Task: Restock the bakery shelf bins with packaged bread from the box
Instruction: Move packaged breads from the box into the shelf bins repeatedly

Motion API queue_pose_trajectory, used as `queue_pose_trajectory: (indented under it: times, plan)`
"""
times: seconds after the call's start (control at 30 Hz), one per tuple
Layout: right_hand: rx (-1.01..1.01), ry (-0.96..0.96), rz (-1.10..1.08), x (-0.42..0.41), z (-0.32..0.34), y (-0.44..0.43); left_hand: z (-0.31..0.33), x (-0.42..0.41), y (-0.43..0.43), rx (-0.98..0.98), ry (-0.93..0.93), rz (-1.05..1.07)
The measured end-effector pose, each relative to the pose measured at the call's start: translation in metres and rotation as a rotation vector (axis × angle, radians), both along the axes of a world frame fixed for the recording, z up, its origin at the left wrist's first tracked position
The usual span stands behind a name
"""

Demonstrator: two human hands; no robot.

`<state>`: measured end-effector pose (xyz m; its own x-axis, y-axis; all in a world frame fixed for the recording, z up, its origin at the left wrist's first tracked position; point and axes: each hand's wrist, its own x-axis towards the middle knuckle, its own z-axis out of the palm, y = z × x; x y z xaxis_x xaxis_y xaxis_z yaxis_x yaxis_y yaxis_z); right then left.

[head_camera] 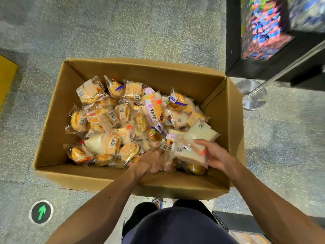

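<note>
1. The left hand's (pixel 149 162) fingertips are sunk among the bread packets (pixel 112 118) by the near wall of the box (pixel 158 184), and blurred; whether they grip anything cannot be told.
2. The right hand's (pixel 213 154) fingers lie hidden under the white bread packets (pixel 195 143) it holds.
3. The display stand (pixel 263 27) is smeared and cut off by the top and right edges; its goods are unreadable.
4. A yellow object (pixel 7 80) is cut off by the left edge.
</note>
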<state>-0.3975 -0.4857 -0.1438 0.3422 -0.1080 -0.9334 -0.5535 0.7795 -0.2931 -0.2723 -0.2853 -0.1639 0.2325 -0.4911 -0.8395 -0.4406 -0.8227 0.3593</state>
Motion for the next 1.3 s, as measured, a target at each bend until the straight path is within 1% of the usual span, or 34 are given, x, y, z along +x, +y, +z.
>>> queue_pose_trajectory:
  times: [0.03,0.1,0.2,0.3,0.4,0.5,0.57,0.6,0.67,0.7,0.77,0.83,0.93,1.03,1.1,1.23,1.3]
  plan:
    - [-0.011,-0.005,-0.007,-0.005,0.002,-0.001,-0.007,-0.001,-0.003,0.004,-0.064,-0.075]
    - [-0.038,-0.033,0.009,-0.015,0.006,0.000,-0.014,-0.002,-0.009,0.026,-0.133,-0.193]
    - [-0.110,-0.055,0.055,-0.018,0.019,0.002,-0.034,-0.007,-0.015,0.110,-0.186,-0.297]
    - [-0.182,-0.063,0.021,-0.020,0.029,0.006,-0.043,-0.011,-0.022,0.115,-0.225,-0.224]
    - [-0.231,-0.095,-0.067,-0.027,0.034,0.011,-0.044,-0.012,-0.025,0.079,-0.145,-0.259]
    - [-0.301,-0.094,-0.112,-0.033,0.045,0.022,-0.044,-0.009,-0.015,0.020,-0.135,-0.244]
    - [-0.340,-0.094,-0.134,-0.036,0.051,0.033,-0.041,-0.004,-0.008,-0.049,-0.091,-0.132]
    - [-0.354,-0.097,-0.138,-0.037,0.054,0.039,-0.035,0.001,-0.003,-0.100,-0.002,-0.038]
    - [-0.382,-0.121,-0.148,-0.037,0.064,0.051,-0.020,0.011,0.006,-0.188,0.207,0.171]
    - [-0.400,-0.132,-0.161,-0.038,0.070,0.057,-0.009,0.017,0.012,-0.244,0.251,0.248]
    - [-0.432,-0.162,-0.201,-0.039,0.084,0.070,0.022,0.029,0.025,-0.368,0.220,0.316]
    - [-0.463,-0.218,-0.243,-0.041,0.099,0.084,0.056,0.037,0.037,-0.491,0.197,0.328]
    - [-0.522,-0.290,-0.289,-0.050,0.124,0.107,0.095,0.043,0.052,-0.579,0.204,0.322]
    - [-0.501,-0.373,-0.407,-0.071,0.153,0.126,0.125,0.043,0.059,-0.611,0.287,0.353]
    - [-0.566,-0.399,-0.458,-0.092,0.175,0.137,0.146,0.035,0.057,-0.629,0.340,0.320]
    - [-0.769,-0.335,-0.536,-0.148,0.212,0.166,0.195,-0.020,0.035,-0.695,0.521,0.194]
    - [-0.839,-0.299,-0.575,-0.183,0.224,0.183,0.219,-0.064,0.022,-0.731,0.565,0.085]
